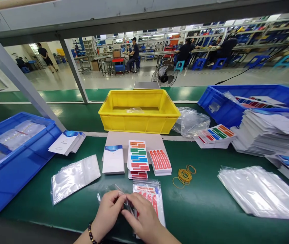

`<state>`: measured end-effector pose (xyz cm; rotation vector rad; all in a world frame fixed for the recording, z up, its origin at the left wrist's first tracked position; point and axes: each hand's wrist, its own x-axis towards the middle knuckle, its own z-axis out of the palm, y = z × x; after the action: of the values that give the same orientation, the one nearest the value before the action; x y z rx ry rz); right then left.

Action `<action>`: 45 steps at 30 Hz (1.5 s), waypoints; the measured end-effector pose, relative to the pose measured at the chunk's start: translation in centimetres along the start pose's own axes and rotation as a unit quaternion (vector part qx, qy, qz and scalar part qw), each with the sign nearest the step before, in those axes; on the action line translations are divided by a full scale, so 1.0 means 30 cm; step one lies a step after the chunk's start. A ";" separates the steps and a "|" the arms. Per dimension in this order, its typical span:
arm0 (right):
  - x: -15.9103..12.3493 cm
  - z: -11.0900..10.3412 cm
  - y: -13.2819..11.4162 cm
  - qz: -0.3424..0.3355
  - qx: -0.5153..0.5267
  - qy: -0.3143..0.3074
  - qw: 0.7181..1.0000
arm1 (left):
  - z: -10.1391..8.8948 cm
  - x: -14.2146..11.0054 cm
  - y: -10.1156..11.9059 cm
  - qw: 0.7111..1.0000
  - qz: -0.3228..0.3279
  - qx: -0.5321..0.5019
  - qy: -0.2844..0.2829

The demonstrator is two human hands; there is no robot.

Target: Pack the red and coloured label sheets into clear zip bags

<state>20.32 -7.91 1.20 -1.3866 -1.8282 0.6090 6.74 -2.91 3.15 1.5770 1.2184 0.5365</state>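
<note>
Both of my hands meet low in the middle of the head view, pinching a clear plastic bag [114,188]. My left hand [110,208], with a beaded bracelet at the wrist, is closed on one part of its edge. My right hand [143,211] is closed beside it, fingertips almost touching the left ones. Partly under my right hand lies a filled zip bag [161,203] with red label sheets inside. Just beyond are a stack of white booklets [113,162], a stack of multicoloured label sheets [137,157] and a stack of red label sheets [160,161].
A yellow bin [138,122] stands ahead, blue bins [19,173] [215,105] at both sides. Rubber bands [184,176] lie right of the labels. Clear bags [75,176] lie left, more bags [261,193] right, near a tall paper stack [264,135]. A metal post [73,69] rises behind.
</note>
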 end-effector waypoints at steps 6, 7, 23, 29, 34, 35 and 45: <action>0.015 -0.008 0.006 0.034 0.004 0.012 0.999 | 0.005 -0.015 0.002 0.998 0.040 0.054 -0.019; 0.015 -0.004 0.010 0.028 -0.006 0.016 0.999 | 0.009 -0.018 0.000 0.996 0.049 0.069 -0.024; 0.001 -0.020 0.004 -0.117 -0.173 0.045 0.977 | -0.036 0.010 0.018 1.000 -0.020 0.013 0.007; 0.034 -0.080 0.014 -0.101 -0.061 -0.026 0.993 | -0.122 -0.011 0.077 0.893 0.355 0.275 -0.040; 0.055 -0.145 -0.015 -0.062 -0.102 -0.133 0.984 | -0.199 -0.008 0.068 0.889 0.280 0.352 -0.083; 0.063 -0.149 -0.021 -0.066 -0.114 -0.140 0.981 | -0.212 -0.008 0.058 0.900 0.247 0.349 -0.091; 0.315 0.045 0.042 -0.153 -0.307 -0.009 0.939 | -0.203 -0.003 -0.007 0.966 0.093 0.191 -0.150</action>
<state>18.75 1.55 2.06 -1.4209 -2.3007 -0.1342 1.66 -0.27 5.26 2.0291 0.9848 0.1703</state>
